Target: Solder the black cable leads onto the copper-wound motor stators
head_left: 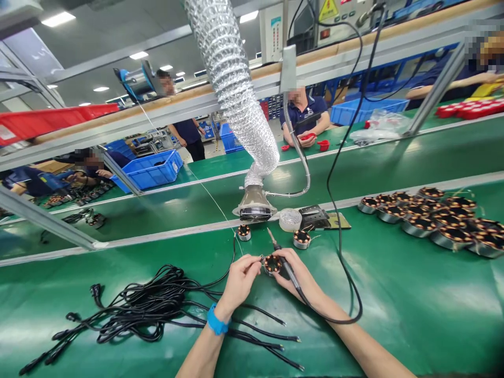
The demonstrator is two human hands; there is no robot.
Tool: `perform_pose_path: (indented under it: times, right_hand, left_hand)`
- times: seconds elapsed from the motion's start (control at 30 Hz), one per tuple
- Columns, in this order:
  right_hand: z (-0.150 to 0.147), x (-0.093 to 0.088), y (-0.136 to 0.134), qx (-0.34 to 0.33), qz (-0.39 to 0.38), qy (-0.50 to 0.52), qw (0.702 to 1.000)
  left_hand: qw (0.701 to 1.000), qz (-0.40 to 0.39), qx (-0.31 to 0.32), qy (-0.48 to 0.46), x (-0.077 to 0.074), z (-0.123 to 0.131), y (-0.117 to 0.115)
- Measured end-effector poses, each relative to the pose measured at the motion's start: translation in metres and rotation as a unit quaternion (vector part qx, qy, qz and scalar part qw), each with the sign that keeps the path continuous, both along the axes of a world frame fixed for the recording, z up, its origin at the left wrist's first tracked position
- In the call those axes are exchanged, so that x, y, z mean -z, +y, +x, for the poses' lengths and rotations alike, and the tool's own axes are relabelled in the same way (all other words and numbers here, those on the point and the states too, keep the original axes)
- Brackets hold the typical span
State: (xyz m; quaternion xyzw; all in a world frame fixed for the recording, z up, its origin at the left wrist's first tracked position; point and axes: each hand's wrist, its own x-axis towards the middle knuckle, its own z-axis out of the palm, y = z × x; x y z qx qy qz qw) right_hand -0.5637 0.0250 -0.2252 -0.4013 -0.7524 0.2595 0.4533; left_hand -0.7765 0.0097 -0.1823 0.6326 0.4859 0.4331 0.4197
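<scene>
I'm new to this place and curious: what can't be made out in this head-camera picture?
- Joint between cable end and coil part: too small, partly hidden by left hand and right hand.
- Soldering iron tip contact: too small.
- Cable bundle: tangled, uncountable.
- Forearms: cut off at the bottom edge.

Green benches run under grey shelf rails; blue bins behind, ceiling light panels lit overhead.

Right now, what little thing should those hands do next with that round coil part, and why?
Probably tip the soldering iron down onto the coil part. The right hand holds the iron with its tip raised above the part, while the left hand pinches something thin at the part's edge; I cannot tell what.
</scene>
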Motion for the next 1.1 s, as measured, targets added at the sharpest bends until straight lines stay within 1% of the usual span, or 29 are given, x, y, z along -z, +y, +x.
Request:
perform_pose_path:
  times: [0.1, 0.2, 0.33, 0.43, 0.57, 0.7, 0.83, 0.93, 1.0, 1.1]
  right_hand:
    - [-0.008, -0.006, -0.005, -0.025, -0.004, 0.003, 1.0]
    - [-0.014, -0.02, -0.011, -0.005, 0.014, 0.029, 0.999]
    - [-0.023, -0.042, -0.015, 0.023, 0.015, 0.1, 0.995]
    - [-0.031, -0.05, -0.014, 0.025, 0.011, 0.144, 0.989]
    - [-0.038, -0.051, -0.011, 0.032, 0.009, 0.173, 0.984]
    - [-0.041, -0.048, -0.011, 0.036, -0.013, 0.185, 0.982]
    - [-0.043, -0.051, -0.01, 0.041, -0.016, 0.198, 0.979]
    - [-0.045, -0.053, -0.01, 0.042, -0.013, 0.205, 0.978]
    - [-0.047, -0.051, -0.01, 0.053, -0.015, 0.212, 0.976]
    - [-0.052, -0.043, -0.011, 0.084, -0.022, 0.215, 0.973]
  left_hand:
    - [0.998, -0.02, -0.006, -0.06, 0.002, -0.001, 0.005]
    - [0.993, -0.055, -0.014, -0.104, 0.004, 0.0, 0.007]
    - [0.984, -0.098, -0.008, -0.149, 0.004, 0.003, 0.005]
    - [0.978, -0.111, -0.003, -0.176, 0.002, 0.004, 0.004]
    - [0.978, -0.105, 0.001, -0.181, 0.004, 0.003, 0.004]
    - [0.974, -0.112, 0.009, -0.196, 0.004, 0.003, 0.004]
    - [0.973, -0.12, 0.023, -0.194, -0.001, 0.003, 0.002]
    - [0.979, -0.112, 0.041, -0.168, -0.006, 0.001, 0.002]
    - [0.983, -0.1, 0.033, -0.15, -0.008, 0.001, 0.002]
    - [0.985, -0.098, -0.01, -0.143, -0.009, 0.002, 0.002]
